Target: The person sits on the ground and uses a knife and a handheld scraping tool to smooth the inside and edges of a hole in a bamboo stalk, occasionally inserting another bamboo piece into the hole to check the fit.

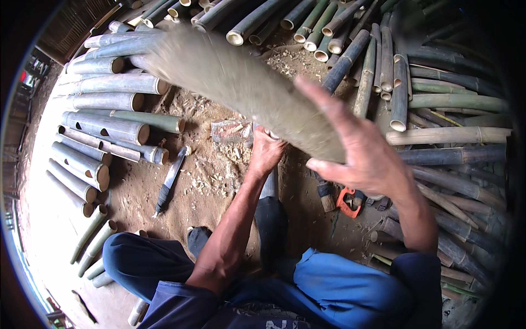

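A thick greyish-tan pole [246, 88], smeared by motion, slants across the space in front of me. My right hand [364, 148] is closed round its near right end, thumb on the near side and a finger along the far side. Under the pole, my left hand [267, 151] makes a fist near the ground; what it grips is mostly hidden. A grey bamboo piece [269, 186] shows below that fist, reaching toward my dark-covered foot [270, 219]. Beside the fist lies a flat, chip-strewn block [230, 131].
On the left, a knife with a dark wrapped handle [170, 183] lies near stacked bamboo tubes [109, 131]. More bamboo poles [449, 137] crowd the right and far sides. An orange saw handle [348, 203] is by my right knee. Pale shavings [205, 183] litter the brown sacking.
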Motion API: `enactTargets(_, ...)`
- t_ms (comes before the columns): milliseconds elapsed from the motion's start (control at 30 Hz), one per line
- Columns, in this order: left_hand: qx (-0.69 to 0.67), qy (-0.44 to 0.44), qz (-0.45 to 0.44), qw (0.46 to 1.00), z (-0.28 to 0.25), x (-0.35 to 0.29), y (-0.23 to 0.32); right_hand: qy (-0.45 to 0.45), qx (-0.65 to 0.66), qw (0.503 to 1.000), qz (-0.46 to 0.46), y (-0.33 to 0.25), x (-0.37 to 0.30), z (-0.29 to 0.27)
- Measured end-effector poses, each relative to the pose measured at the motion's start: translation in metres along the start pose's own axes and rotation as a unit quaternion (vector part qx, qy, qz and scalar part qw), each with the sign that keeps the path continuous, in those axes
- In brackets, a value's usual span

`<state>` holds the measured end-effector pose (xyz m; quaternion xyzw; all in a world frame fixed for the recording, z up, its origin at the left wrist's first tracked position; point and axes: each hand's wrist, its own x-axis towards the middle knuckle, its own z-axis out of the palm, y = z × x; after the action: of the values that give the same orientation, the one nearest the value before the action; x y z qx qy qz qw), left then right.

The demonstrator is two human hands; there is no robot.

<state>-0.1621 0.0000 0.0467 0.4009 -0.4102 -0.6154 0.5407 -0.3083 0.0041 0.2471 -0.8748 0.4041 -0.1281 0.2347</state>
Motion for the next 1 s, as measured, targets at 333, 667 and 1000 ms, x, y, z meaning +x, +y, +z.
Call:
enactTargets(333, -0.24, 0.237, 0.063, 0.939, -0.042, 0.048, -0.013, -0.004, 0.027, 0.994, 0.106, 0.005, -0.012, 0.0)
enactTargets(667, -0.242, 0.174, 0.061, 0.953, -0.015, 0.035, 0.0, 0.001, -0.027, 0.997, 0.072, 0.002, 0.001, 0.004)
enactTargets(1000, -0.314, 0.177, 0.105, 0.927, -0.029, 0.041, 0.006, -0.038, -0.066, 0.99, 0.117, -0.006, 0.011, 0.002)
